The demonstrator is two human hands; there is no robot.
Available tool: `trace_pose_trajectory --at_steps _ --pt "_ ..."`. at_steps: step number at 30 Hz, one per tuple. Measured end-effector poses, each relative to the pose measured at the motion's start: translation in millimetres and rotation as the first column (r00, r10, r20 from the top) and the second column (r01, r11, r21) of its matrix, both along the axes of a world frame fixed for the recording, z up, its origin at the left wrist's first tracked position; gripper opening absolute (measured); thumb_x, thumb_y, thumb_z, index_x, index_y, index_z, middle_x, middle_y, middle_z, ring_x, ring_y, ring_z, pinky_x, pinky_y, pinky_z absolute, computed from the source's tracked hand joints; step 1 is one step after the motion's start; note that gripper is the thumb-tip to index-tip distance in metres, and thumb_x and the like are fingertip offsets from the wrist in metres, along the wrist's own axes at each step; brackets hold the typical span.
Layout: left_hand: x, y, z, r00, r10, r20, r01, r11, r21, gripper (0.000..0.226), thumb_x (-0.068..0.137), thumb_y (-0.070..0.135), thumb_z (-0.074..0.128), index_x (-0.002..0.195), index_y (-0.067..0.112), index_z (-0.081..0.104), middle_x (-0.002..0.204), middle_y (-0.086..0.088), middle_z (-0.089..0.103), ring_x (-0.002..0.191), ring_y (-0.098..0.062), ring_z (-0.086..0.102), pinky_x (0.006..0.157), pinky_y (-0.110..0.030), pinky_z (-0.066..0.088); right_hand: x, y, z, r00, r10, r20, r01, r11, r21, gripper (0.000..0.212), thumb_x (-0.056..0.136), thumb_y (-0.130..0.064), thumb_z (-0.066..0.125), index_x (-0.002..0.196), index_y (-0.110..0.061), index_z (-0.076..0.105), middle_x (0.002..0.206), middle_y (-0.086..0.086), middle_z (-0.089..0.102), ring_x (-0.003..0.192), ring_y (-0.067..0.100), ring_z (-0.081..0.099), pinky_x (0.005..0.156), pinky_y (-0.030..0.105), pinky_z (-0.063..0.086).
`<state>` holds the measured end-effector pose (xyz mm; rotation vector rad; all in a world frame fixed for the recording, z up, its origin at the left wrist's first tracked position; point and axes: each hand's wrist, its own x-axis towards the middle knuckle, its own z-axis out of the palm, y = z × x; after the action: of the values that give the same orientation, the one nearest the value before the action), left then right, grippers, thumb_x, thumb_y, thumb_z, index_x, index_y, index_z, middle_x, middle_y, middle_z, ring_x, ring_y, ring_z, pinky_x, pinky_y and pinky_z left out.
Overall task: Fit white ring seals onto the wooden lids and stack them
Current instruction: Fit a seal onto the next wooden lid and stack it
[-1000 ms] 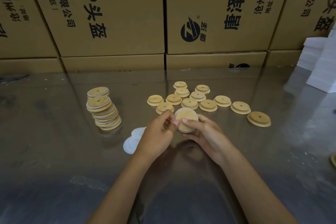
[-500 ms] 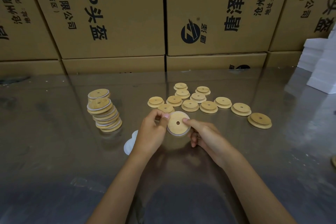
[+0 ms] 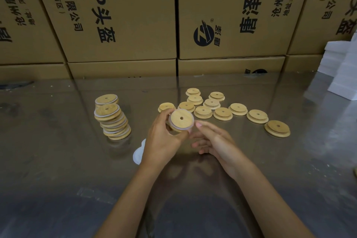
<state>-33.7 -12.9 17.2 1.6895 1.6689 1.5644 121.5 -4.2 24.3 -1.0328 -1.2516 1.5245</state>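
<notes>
The left hand (image 3: 164,137) grips a wooden lid (image 3: 181,120) with a white ring seal (image 3: 171,124) on it, above the table (image 3: 58,160). The right hand (image 3: 216,145) has loose fingers, one fingertip touching its right edge. A leaning lid stack (image 3: 112,118) stands to the left.

Cardboard boxes (image 3: 119,15) read "头盔", "有限公司"

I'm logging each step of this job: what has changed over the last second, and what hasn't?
The lid with its white ring seal has turned from edge-on to face the camera, its centre hole showing. The left hand now grips it alone; the right hand has eased its fingers off, one fingertip at the rim. The stack of finished lids, loose lids and spare seals stayed put.
</notes>
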Motion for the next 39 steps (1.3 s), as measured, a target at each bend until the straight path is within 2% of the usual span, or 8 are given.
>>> trace_pose_trajectory --at_steps 5,10,16,21,24,30,35,39 --pt "-27 -4 17 0.916 0.399 0.043 -0.397 0.885 0.244 0.066 0.076 0.019 0.076 0.136 0.017 0.05 0.13 0.003 0.056 0.124 -0.018 0.046 0.108 -0.034 0.033 3 0 0 0.999 -0.027 -0.034 0.026 0.999 -0.025 0.026 0.096 -0.033 0.062 0.117 -0.018 0.067 0.098 0.015 0.076 0.07 0.018 0.063 0.062 0.026 0.05" --pt "-63 -5 21 0.753 0.657 0.037 -0.646 0.728 0.231 0.07 0.082 0.032 0.07 0.144 0.016 0.043 0.139 -0.007 0.052 0.136 -0.025 0.035 0.11 -0.045 0.023 2 -1 -1 1.0 -0.011 0.027 0.011 1.0 -0.007 0.027 0.095 -0.03 0.064 0.115 -0.012 0.069 0.093 0.012 0.076 0.073 0.018 0.063 0.063 0.025 0.05" --pt "-94 -1 8 0.726 0.683 0.079 -0.687 0.723 0.072 0.076 0.083 0.037 0.07 0.147 0.013 0.038 0.144 -0.013 0.046 0.142 -0.023 0.027 0.113 -0.044 0.02 1 -1 -1 0.999 -0.018 0.041 0.018 1.0 -0.003 0.025 0.095 -0.027 0.064 0.112 -0.01 0.069 0.089 0.011 0.075 0.072 0.018 0.062 0.063 0.025 0.05" --pt "-99 0 6 0.789 0.581 0.198 -0.604 0.792 0.085 0.088 0.076 0.033 0.078 0.148 0.013 0.031 0.146 -0.006 0.046 0.137 -0.025 0.032 0.112 -0.04 0.028 0 -1 -1 0.999 -0.026 0.034 0.026 1.0 -0.015 0.024 0.095 -0.025 0.064 0.113 -0.008 0.069 0.089 0.013 0.074 0.07 0.018 0.061 0.063 0.025 0.049" --pt "-98 0 8 0.771 0.617 0.157 -0.634 0.766 0.103 0.088 0.072 0.027 0.082 0.144 0.011 0.034 0.145 -0.011 0.043 0.134 -0.029 0.035 0.11 -0.041 0.027 0 0 -1 0.999 -0.024 0.041 0.025 1.0 -0.017 0.025 0.095 -0.026 0.065 0.112 -0.009 0.069 0.089 0.012 0.075 0.069 0.017 0.061 0.062 0.025 0.05" --pt "-93 -4 14 0.669 0.736 0.108 -0.742 0.65 0.167 0.059 0.07 0.02 0.075 0.123 0.009 0.05 0.123 -0.02 0.047 0.113 -0.039 0.042 0.093 -0.04 0.032 0 1 -2 0.998 -0.021 0.053 0.022 1.0 -0.015 0.025 0.095 -0.026 0.065 0.113 -0.009 0.069 0.089 0.012 0.075 0.069 0.016 0.062 0.062 0.024 0.051" --pt "-95 -3 13 0.721 0.662 0.204 -0.693 0.695 0.194 0.041 0.076 0.02 0.066 0.112 0.013 0.048 0.087 -0.008 0.057 0.102 -0.031 0.045 0.088 -0.041 0.035 0 1 -3 0.998 -0.025 0.059 0.026 1.0 -0.013 0.024 0.095 -0.025 0.065 0.112 -0.008 0.069 0.089 0.012 0.075 0.069 0.016 0.062 0.063 0.024 0.051" --pt "-96 -3 11 0.719 0.665 0.203 -0.695 0.678 0.239 0.034 0.077 0.014 0.062 0.109 0.011 0.051 0.092 -0.009 0.06 0.099 -0.03 0.046 0.085 -0.033 0.031 0 1 -2 0.998 -0.026 0.063 0.027 0.999 -0.017 0.024 0.095 -0.024 0.065 0.112 -0.008 0.069 0.089 0.013 0.075 0.07 0.017 0.061 0.063 0.024 0.051"
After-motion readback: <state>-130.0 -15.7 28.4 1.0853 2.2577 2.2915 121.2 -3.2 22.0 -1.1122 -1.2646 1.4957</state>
